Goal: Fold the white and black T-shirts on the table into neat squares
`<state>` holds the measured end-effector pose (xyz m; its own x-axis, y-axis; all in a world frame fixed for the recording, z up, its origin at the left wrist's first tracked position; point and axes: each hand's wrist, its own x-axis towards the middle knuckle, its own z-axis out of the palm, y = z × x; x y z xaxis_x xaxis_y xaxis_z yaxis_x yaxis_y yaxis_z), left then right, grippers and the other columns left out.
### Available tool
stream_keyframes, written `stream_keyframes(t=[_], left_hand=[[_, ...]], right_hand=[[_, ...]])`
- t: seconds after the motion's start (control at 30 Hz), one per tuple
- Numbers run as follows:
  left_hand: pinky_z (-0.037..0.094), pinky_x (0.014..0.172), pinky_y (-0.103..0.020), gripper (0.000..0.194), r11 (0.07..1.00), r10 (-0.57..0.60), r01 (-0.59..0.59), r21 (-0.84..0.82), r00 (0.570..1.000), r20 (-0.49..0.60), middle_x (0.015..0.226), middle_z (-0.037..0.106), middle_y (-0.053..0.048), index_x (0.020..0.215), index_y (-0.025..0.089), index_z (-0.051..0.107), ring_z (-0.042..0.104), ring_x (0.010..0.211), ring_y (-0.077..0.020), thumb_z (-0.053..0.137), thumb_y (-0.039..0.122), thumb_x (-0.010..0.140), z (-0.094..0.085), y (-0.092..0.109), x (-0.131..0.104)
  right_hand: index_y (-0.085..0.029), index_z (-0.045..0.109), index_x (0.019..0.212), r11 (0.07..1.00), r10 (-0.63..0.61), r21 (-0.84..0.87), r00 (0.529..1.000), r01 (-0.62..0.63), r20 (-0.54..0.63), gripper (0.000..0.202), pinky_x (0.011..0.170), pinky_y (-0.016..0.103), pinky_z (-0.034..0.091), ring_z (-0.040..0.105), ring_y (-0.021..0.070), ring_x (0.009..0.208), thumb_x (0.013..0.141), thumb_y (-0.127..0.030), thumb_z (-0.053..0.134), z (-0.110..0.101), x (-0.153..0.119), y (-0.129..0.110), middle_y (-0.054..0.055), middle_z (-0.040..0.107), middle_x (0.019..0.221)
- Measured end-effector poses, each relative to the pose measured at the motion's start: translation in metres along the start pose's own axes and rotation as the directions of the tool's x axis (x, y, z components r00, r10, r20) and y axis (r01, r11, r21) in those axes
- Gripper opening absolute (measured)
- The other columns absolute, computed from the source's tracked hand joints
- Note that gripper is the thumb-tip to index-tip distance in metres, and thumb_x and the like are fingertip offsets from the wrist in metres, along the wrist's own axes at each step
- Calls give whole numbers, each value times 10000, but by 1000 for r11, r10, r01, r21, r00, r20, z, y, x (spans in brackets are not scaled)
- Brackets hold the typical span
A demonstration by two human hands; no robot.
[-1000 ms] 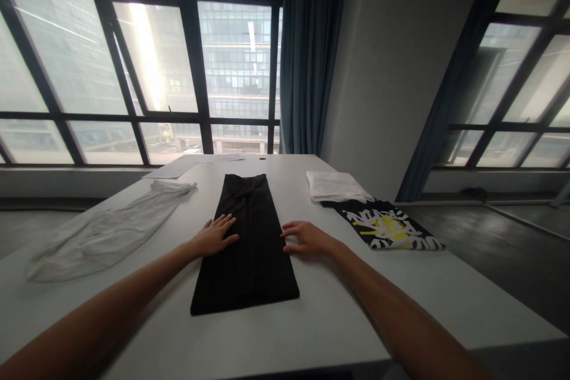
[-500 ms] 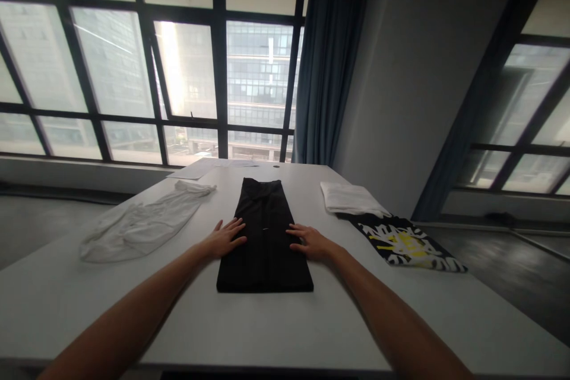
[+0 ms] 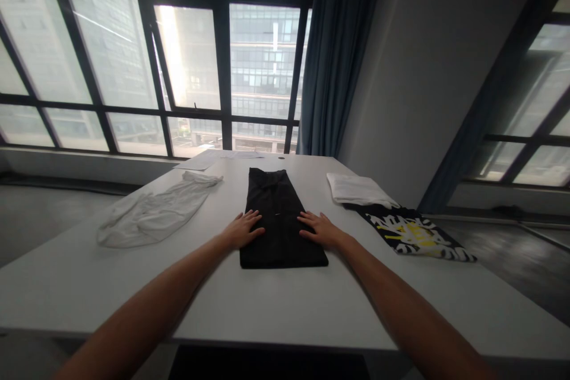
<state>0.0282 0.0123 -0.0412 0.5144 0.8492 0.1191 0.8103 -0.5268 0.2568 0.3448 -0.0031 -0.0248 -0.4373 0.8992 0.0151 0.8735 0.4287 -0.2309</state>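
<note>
A black garment point(image 3: 278, 231), folded into a long, narrow rectangle, lies flat on the white table point(image 3: 249, 309). A small light mark shows near its middle. On its left edge rests my left hand point(image 3: 243, 230), fingers spread and stretched over the cloth. My right hand point(image 3: 321, 230) lies along the opposite edge in the same way, its fingertips on the fabric. Neither hand grips anything.
To the left lies a crumpled white garment point(image 3: 155, 214). On the right, a folded white cloth point(image 3: 360, 190) partly overlaps a black garment with white and yellow lettering point(image 3: 416, 234). Papers point(image 3: 198, 160) lie at the far end, before the windows and a blue curtain point(image 3: 341, 59).
The whole view has shifted, and more of the table's near edge shows. Both hands remain on the black garment's sides, the left one reaching slightly further over it.
</note>
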Motion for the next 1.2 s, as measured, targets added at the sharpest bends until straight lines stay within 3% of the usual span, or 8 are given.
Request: stream_keyframes(t=[0.13,0.33,0.53,0.7,0.8,0.9,1.03,1.2], left_hand=[[147,1216,-428,686,998,58,-59,-33,998,-34,1595,327,-65,1483,222,421,237,1488,-231,279,649,965,5,-3,-3],[116,1216,-465,755,996,63,-59,-66,997,54,1630,208,-61,1525,249,344,147,1507,-274,333,708,926,5,-7,-19],[93,1224,-456,707,981,177,-172,-95,983,50,1634,193,-13,1539,310,303,128,1510,-261,356,680,939,-1,15,-26],[50,1222,-496,682,949,305,-289,-123,941,149,1625,195,6,1538,348,287,116,1510,-258,353,675,943,-1,30,-32],[76,1218,-510,829,954,290,-263,-144,932,216,1634,144,-11,1550,347,245,79,1511,-286,501,718,854,-13,21,-37],[163,1211,-496,908,958,262,-216,-189,927,269,1626,212,-3,1514,382,333,135,1504,-307,679,692,734,-33,3,-42],[318,1163,-422,649,963,209,-143,-229,932,295,1557,405,45,1382,416,529,364,1432,-269,722,505,769,-56,-20,-46],[379,1129,-393,406,974,168,-139,-179,973,159,1475,522,44,1216,366,673,500,1331,-234,622,293,820,-53,-34,-41]], right_hand=[[-246,403,1498,998,-47,35,998,49,-50,619,1197,548,101,243,257,1481,958,-551,408,-2,-5,-13,101,313,1592],[-220,411,1499,995,-99,33,995,98,22,693,1202,525,131,246,285,1478,937,-628,412,4,-10,-48,119,299,1594],[-243,387,1512,988,-154,22,988,154,18,683,1201,522,146,247,279,1478,947,-625,389,9,-11,-57,98,287,1601],[-263,361,1524,987,-158,27,986,157,45,692,1212,513,127,207,281,1491,937,-623,420,12,-14,-62,70,233,1618],[-232,356,1527,979,-180,98,983,177,23,697,1207,454,213,271,259,1471,947,-616,398,4,-14,-57,75,252,1615],[-229,464,1466,984,-134,106,985,146,-106,537,1173,407,306,416,230,1396,979,-448,408,-9,-14,-35,70,430,1533],[-163,639,1301,999,-31,34,986,37,-161,486,1132,403,365,532,274,1292,823,-142,551,-21,-19,-1,115,577,1400],[-231,717,1186,983,-100,140,984,120,-145,484,1114,380,389,562,268,1252,735,-95,608,-24,-29,-5,64,606,1365]])
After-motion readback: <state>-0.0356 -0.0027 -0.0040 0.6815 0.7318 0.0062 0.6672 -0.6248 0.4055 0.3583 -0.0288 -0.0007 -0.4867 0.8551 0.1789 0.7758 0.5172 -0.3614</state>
